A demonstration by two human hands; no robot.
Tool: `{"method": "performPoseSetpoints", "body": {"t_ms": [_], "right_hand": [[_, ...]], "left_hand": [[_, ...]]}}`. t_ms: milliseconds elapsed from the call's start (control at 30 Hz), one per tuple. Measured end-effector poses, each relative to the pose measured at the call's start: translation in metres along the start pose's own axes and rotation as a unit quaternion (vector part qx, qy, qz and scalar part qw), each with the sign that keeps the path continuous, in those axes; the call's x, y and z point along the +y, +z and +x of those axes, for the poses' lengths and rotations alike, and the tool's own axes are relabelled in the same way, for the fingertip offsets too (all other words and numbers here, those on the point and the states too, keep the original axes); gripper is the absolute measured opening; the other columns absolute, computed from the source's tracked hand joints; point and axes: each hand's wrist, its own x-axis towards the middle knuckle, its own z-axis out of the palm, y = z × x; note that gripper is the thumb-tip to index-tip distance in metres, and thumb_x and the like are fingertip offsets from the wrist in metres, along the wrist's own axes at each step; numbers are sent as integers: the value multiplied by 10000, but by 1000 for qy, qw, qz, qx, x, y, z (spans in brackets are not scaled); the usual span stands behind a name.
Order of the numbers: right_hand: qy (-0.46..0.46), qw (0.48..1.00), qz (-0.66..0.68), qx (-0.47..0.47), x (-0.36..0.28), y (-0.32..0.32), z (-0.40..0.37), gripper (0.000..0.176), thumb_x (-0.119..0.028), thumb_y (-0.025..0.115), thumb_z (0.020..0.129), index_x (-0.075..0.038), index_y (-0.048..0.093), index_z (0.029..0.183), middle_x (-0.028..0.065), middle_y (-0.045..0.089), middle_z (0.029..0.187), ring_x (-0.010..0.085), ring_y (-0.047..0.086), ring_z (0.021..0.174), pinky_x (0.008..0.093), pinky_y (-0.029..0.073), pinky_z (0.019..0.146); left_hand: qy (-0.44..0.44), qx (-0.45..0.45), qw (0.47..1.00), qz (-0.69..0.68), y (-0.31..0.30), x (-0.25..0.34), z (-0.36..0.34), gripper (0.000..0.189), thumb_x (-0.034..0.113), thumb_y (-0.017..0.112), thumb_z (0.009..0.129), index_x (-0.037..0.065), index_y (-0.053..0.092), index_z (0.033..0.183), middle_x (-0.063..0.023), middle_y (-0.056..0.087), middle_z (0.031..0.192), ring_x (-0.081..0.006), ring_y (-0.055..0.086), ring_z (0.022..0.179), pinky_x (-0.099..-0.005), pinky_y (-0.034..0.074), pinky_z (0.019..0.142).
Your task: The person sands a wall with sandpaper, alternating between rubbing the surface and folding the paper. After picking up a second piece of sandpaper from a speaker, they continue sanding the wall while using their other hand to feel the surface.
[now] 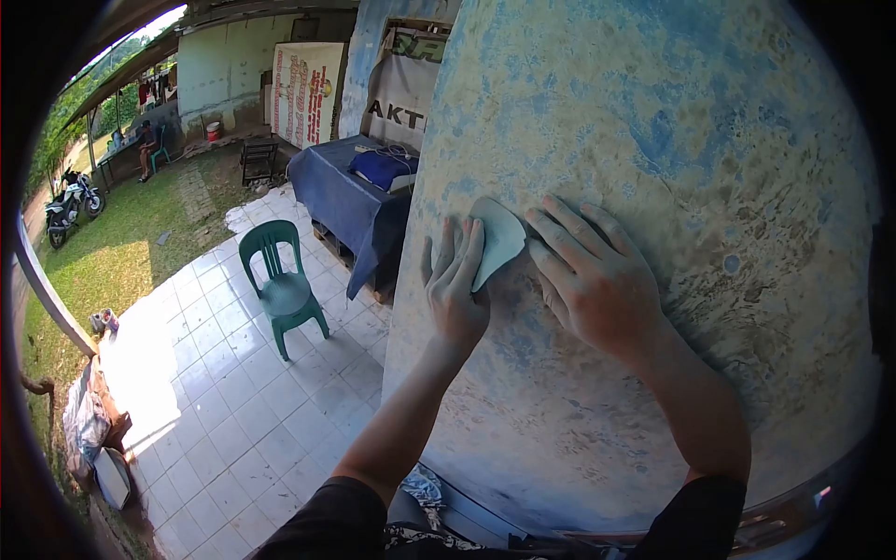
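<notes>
A curved sheet of pale green sandpaper (504,241) lies against a blue and cream mottled wall (560,112), its upper edge bent away from the surface. My left hand (455,285) holds the sheet's left side, fingers laid over it and pointing up. To the right, my right hand (602,285) rests flat on the wall with its fingers stretched out, the thumb side close to the sheet's right edge. Pale dust coats the fingers of both hands. Darker rough patches show on the wall right of my right hand.
A green plastic chair (285,289) stands on the white tiled floor (233,401) to the left. Behind it is a table under a dark blue cloth (341,191). Farther off are a motorcycle (73,207) on grass and a seated person (146,149). Bags (89,411) lie at lower left.
</notes>
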Motion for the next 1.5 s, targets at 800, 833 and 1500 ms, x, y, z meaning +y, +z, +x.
{"method": "performPoseSetpoints", "body": {"t_ms": [800,833,1500], "right_hand": [[7,1000,14,17,-10,6,-8,240,-202,675,940,-49,775,1096,117,682,1385,263,536,1428,452,395,1198],[9,1000,16,16,-11,5,-8,240,-202,675,940,-49,775,1096,117,682,1385,263,536,1428,452,395,1198],[11,999,17,27,-9,7,-7,292,-180,688,924,-9,774,1144,128,668,1410,254,539,1422,440,404,1197]], "left_hand": [[4,-14,999,42,4,1,-34,498,-38,627,921,-12,645,1418,-232,645,1434,-386,506,1467,-528,308,1224],[-1,-13,999,36,6,2,-40,476,-21,631,933,-12,653,1409,-235,650,1425,-390,508,1465,-526,310,1224],[-29,61,998,-8,11,-1,-15,405,62,698,943,-1,709,1342,-229,682,1379,-414,497,1467,-545,280,1230]]}}
